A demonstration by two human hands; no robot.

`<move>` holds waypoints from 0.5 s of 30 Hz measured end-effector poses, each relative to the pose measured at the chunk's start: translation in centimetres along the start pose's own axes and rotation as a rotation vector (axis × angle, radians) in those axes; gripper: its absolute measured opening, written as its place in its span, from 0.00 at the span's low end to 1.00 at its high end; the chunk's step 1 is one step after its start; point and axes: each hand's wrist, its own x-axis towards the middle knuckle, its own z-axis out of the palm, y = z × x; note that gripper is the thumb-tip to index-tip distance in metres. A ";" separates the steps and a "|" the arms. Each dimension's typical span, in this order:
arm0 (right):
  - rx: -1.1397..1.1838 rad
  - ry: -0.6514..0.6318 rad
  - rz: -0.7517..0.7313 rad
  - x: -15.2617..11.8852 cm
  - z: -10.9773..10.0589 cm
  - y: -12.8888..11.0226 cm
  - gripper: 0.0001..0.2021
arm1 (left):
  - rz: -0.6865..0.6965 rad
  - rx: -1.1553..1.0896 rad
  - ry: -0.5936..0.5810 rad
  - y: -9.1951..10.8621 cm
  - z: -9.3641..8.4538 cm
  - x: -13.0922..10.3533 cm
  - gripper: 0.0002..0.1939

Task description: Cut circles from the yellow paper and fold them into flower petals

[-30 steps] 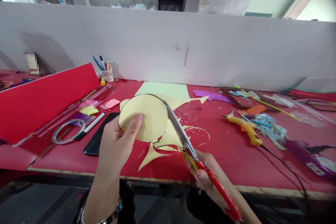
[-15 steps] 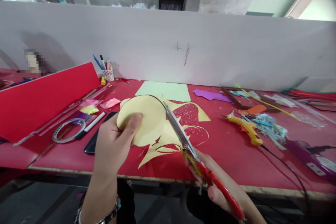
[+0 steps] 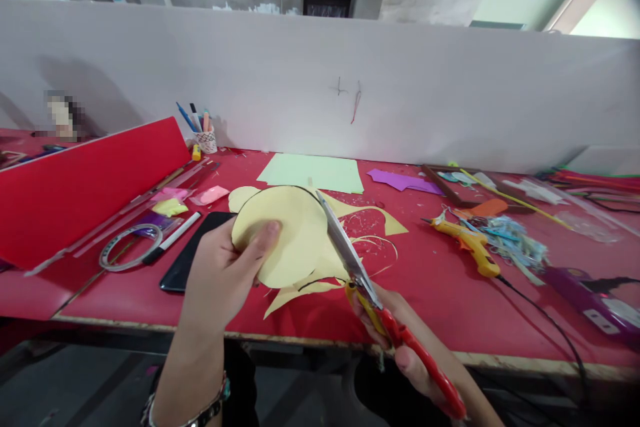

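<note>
Between thumb and fingers, my left hand (image 3: 235, 260) pinches a round disc of pale yellow paper (image 3: 290, 253), with a dark line along part of its upper edge. My right hand (image 3: 400, 320) grips a pair of scissors (image 3: 353, 263) with red and yellow handles. The blades point up and to the left, lying along the disc's right edge. Beneath the disc, yellow paper offcuts (image 3: 395, 221) and thin curled strips are scattered on the red tabletop (image 3: 425, 320). The fingers behind the disc are hidden.
A black phone (image 3: 175, 273), a white marker (image 3: 180, 233) and a tape roll (image 3: 111, 260) lie left. Pale green paper (image 3: 310, 172) and purple paper (image 3: 403, 181) are behind. At right are a yellow glue gun (image 3: 470, 247), its cord, and a purple device (image 3: 585, 300).
My left hand has moved slightly right and down with the yellow disc, bringing its edge closer along the blades. The scissors have barely moved.
</note>
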 end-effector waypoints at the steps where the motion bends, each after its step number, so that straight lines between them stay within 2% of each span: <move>1: 0.016 0.013 0.010 -0.1 0.1 0.1 0.40 | -0.004 -0.006 -0.005 0.0 0.1 0.0 0.16; 5: 0.061 0.029 0.025 0.3 0.4 -0.2 0.38 | -0.014 -0.017 -0.013 0.1 0.1 -0.2 0.19; 10: 0.121 -0.058 0.038 0.9 0.4 -0.6 0.33 | -0.032 -0.048 -0.020 -0.8 -0.2 -0.1 0.16; 12: 0.142 -0.086 0.051 0.9 0.4 -0.5 0.32 | -0.045 -0.087 0.000 -1.3 -0.2 -0.1 0.15; 15: 0.127 -0.062 0.045 0.9 0.3 -0.5 0.30 | -0.051 -0.126 0.056 -1.5 -0.1 0.0 0.15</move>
